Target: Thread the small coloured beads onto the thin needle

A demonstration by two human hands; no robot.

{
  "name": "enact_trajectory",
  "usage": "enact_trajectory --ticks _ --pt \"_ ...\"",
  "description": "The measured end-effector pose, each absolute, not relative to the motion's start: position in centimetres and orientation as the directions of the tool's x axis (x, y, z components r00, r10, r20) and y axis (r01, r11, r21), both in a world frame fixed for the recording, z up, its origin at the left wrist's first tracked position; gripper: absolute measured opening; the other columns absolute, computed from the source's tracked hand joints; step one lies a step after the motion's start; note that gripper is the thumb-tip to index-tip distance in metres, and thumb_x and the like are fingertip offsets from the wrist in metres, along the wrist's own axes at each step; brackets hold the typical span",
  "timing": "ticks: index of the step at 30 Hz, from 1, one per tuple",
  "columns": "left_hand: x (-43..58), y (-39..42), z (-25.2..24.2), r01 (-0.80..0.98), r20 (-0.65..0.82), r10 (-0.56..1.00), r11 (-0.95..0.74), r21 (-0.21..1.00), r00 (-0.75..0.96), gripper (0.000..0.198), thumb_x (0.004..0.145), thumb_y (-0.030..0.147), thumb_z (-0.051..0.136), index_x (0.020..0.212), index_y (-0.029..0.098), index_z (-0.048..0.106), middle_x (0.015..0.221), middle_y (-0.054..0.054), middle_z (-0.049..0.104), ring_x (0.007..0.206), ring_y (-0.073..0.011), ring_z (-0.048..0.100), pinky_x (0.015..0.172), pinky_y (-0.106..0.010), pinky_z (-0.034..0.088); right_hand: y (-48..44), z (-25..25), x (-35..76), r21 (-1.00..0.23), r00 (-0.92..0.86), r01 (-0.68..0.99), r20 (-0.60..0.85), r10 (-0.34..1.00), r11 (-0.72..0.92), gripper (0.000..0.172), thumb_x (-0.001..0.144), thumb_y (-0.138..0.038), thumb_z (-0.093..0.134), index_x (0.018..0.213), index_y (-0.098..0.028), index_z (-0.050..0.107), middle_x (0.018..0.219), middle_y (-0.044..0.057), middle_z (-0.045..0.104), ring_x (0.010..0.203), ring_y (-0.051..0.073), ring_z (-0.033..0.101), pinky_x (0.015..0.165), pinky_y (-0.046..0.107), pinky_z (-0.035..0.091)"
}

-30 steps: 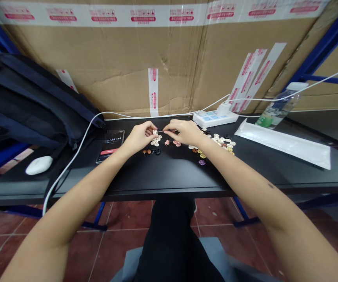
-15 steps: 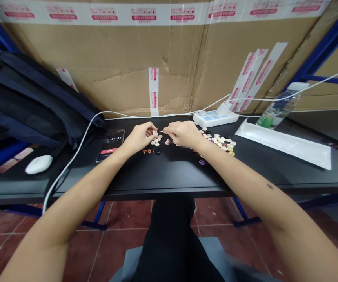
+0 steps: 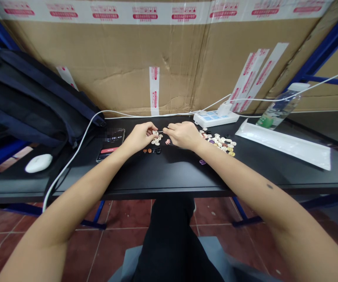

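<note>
My left hand (image 3: 142, 137) is closed in a pinch on a small cream piece (image 3: 155, 133), above a little group of cream pieces (image 3: 157, 140) on the black table. My right hand (image 3: 182, 134) pinches a thin white stick (image 3: 160, 131) whose far end reaches the piece in my left hand. Pink pieces (image 3: 168, 141) lie between the hands. Orange-brown pieces (image 3: 147, 150) and black ones (image 3: 158, 150) sit in front of my left hand. A larger pile of mostly cream pieces (image 3: 223, 142) spreads to the right, partly behind my right wrist.
A phone (image 3: 110, 145), a white rounded case (image 3: 39, 163) and a dark backpack (image 3: 30, 98) are at the left. Behind the pile lies a white power strip (image 3: 216, 118) with cables. To the right are a bottle (image 3: 280, 105) and a white packet (image 3: 286, 145).
The hands keep nearly the same pose, with my right hand's fingers shifted slightly. The phone's clock display has advanced by one second.
</note>
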State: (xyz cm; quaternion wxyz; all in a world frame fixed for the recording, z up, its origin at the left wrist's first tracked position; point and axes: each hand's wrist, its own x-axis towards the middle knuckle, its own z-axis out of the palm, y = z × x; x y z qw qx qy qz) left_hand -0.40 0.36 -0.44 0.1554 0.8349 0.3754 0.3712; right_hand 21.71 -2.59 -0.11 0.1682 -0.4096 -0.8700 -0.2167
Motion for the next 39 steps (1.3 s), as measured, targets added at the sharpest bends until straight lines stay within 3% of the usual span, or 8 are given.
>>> enact_trajectory --ticks 4,9,11,19,22,28,35,39 --pt "-0.45 0.36 -0.42 0.511 0.523 0.726 -0.686 0.518 0.446 0.016 0.08 0.028 0.078 0.088 0.017 0.069 0.077 -0.003 0.072 0.068 -0.0166 0.066 0.069 -0.03 0.055 -2.89 0.04 21.58 0.278 -0.636 0.767 0.441 0.633 0.578 0.029 0.097 -0.028 0.058 0.118 -0.016 0.073 0.102 0.012 0.074 0.08 0.021 0.063 0.063 0.034 0.027" --pt "-0.41 0.25 -0.37 0.525 0.525 0.713 -0.7 0.485 0.466 0.011 0.081 0.024 0.075 0.088 0.017 0.07 0.079 -0.003 0.073 0.07 -0.0164 0.066 0.07 -0.029 0.054 -2.36 -0.47 21.73 0.034 -0.518 0.814 0.495 0.698 0.58 0.031 0.102 -0.028 0.047 0.101 -0.024 0.078 0.097 0.005 0.078 0.081 0.02 0.067 0.064 0.032 0.031" --pt "-0.4 0.18 -0.37 0.538 0.513 0.715 -0.697 0.474 0.475 0.01 0.081 0.022 0.075 0.088 0.017 0.07 0.08 -0.003 0.074 0.072 -0.0169 0.067 0.07 -0.029 0.053 -2.15 -0.67 21.81 0.009 -0.515 0.806 0.504 0.694 0.592 0.031 0.102 -0.029 0.047 0.099 -0.026 0.078 0.097 0.003 0.078 0.084 0.02 0.068 0.064 0.031 0.031" --pt "-0.31 0.2 -0.4 0.548 0.514 0.733 -0.678 0.49 0.447 0.012 0.079 0.019 0.078 0.088 0.016 0.071 0.078 -0.002 0.074 0.069 -0.0162 0.066 0.069 -0.028 0.053 -2.93 -0.19 21.49 0.347 -0.668 0.743 0.426 0.61 0.572 0.031 0.097 -0.027 0.057 0.12 -0.013 0.072 0.1 0.013 0.074 0.085 0.022 0.065 0.067 0.035 0.028" --pt "-0.24 0.06 -0.28 0.563 0.512 0.742 -0.666 0.49 0.433 0.012 0.079 0.018 0.078 0.089 0.015 0.071 0.079 -0.003 0.074 0.07 -0.0157 0.066 0.07 -0.027 0.053 -2.96 -0.14 21.44 0.32 -0.644 0.764 0.441 0.625 0.561 0.029 0.098 -0.027 0.055 0.118 -0.015 0.073 0.101 0.012 0.074 0.083 0.022 0.066 0.065 0.035 0.027" --pt "-0.18 -0.15 -0.14 0.598 0.481 0.75 -0.657 0.459 0.454 0.012 0.081 0.016 0.076 0.092 0.014 0.072 0.083 -0.004 0.075 0.074 -0.016 0.068 0.073 -0.027 0.053 -2.39 -0.62 21.57 0.105 -0.532 0.822 0.493 0.688 0.56 0.033 0.104 -0.029 0.045 0.105 -0.025 0.077 0.097 0.004 0.077 0.082 0.018 0.067 0.062 0.032 0.026" --pt "-0.32 0.22 -0.16 0.565 0.512 0.739 -0.669 0.482 0.438 0.016 0.08 0.021 0.079 0.093 0.014 0.071 0.08 -0.004 0.075 0.069 -0.0154 0.068 0.07 -0.027 0.056 -2.5 -0.2 21.58 0.299 -0.615 0.785 0.487 0.62 0.543 0.022 0.099 -0.023 0.053 0.108 -0.019 0.074 0.095 0.007 0.074 0.076 0.017 0.065 0.06 0.034 0.02" --pt "-0.37 0.21 -0.15 0.55 0.529 0.728 -0.681 0.484 0.435 0.019 0.082 0.022 0.078 0.098 0.013 0.072 0.081 -0.005 0.075 0.072 -0.0162 0.07 0.074 -0.029 0.058 -2.64 0.12 21.59 0.3 -0.608 0.791 0.483 0.63 0.534 0.023 0.099 -0.021 0.054 0.11 -0.018 0.074 0.095 0.008 0.073 0.078 0.018 0.065 0.062 0.034 0.023"
